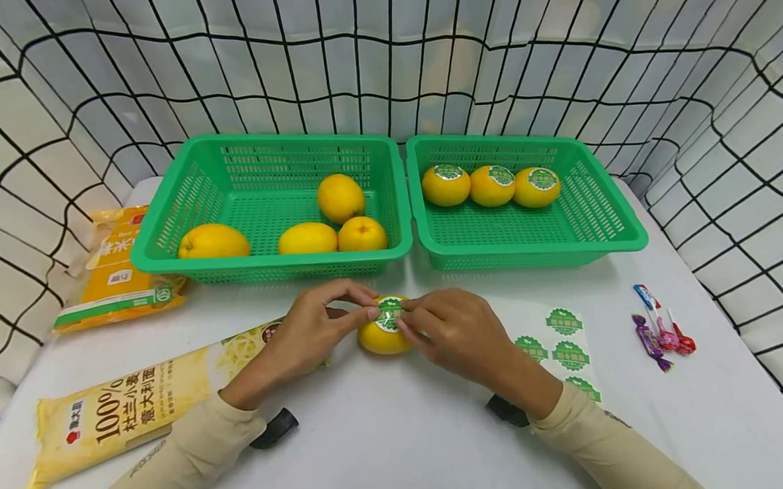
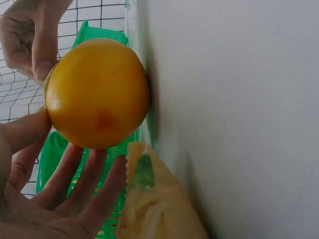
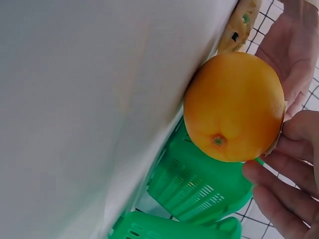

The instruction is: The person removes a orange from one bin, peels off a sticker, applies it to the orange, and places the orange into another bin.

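Note:
An orange point(image 1: 384, 340) sits on the white table in front of the baskets, with a round green-and-white sticker point(image 1: 389, 314) on its top. At the sticker's left edge, my left hand point(image 1: 313, 328) pinches with thumb and index finger; its other fingers spread beside the orange in the left wrist view. My right hand point(image 1: 457, 333) pinches the sticker's right edge between thumb and index finger. From the right wrist view, the sticker's edge stands a little off the peel of the orange point(image 3: 233, 107). A stem end shows low on that side.
Behind stand a green basket point(image 1: 267, 261) with several plain oranges and another point(image 1: 529, 250) with three stickered ones. A sticker sheet point(image 1: 566, 339) lies by my right forearm, candies point(image 1: 661, 331) farther right. Pasta point(image 1: 142, 401) and an orange bag point(image 1: 113, 275) lie left. Black netting point(image 1: 390, 69) surrounds the table.

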The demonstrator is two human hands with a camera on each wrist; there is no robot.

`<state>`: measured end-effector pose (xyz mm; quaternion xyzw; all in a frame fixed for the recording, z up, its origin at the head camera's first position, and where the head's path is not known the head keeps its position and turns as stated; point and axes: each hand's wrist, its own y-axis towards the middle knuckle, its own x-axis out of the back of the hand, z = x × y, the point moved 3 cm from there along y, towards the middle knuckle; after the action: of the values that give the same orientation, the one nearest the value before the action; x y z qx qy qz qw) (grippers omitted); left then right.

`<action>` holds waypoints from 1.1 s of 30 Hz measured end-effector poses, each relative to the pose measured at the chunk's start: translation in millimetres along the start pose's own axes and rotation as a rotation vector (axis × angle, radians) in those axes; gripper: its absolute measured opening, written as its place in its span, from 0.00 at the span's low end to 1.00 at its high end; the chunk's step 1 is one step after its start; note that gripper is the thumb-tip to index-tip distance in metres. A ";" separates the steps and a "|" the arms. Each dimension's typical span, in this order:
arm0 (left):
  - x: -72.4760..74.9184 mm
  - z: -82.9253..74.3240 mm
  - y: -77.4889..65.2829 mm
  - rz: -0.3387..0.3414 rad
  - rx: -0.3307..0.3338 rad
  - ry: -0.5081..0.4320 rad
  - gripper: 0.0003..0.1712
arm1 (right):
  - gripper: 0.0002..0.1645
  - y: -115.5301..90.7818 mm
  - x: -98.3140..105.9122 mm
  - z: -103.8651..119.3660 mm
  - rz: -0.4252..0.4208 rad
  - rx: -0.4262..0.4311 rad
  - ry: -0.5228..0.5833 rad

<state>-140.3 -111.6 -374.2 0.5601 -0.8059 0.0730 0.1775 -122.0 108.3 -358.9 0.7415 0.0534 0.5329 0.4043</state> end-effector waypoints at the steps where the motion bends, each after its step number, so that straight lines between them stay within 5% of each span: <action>1: -0.1 0.3 0.4 0.000 0.005 0.003 0.05 | 0.11 0.0 0.3 1.3 0.004 0.006 -0.021; 6: -0.6 1.9 2.3 -0.006 -0.062 0.054 0.05 | 0.14 -0.2 2.3 10.2 0.023 0.051 -0.142; 12: 1.7 -1.4 -0.6 -0.051 -0.335 0.328 0.02 | 0.22 -0.5 2.5 19.3 0.078 0.104 -0.281; 18: 4.5 -5.1 -4.0 -0.096 -0.503 0.485 0.06 | 0.10 -0.9 4.3 13.8 0.093 0.043 -0.173; 22: 4.5 -4.2 -3.1 -0.071 -0.506 0.453 0.09 | 0.10 1.8 4.2 1.2 0.065 -0.102 0.055; 26: 4.1 -4.0 -2.5 -0.027 -0.426 0.410 0.09 | 0.14 0.4 -2.0 -8.1 0.073 -0.188 0.231; 29: 4.7 -5.1 -3.2 -0.009 -0.362 0.385 0.09 | 0.18 -2.3 -7.7 -11.2 0.114 -0.206 0.269; 33: 2.9 -5.4 -3.4 -0.025 -0.357 0.411 0.14 | 0.20 -5.2 -11.3 -14.0 0.171 -0.240 0.277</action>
<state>-137.0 -113.7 -368.4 0.5032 -0.7462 0.0399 0.4341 -136.7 113.6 -369.4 0.6096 -0.0183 0.6646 0.4318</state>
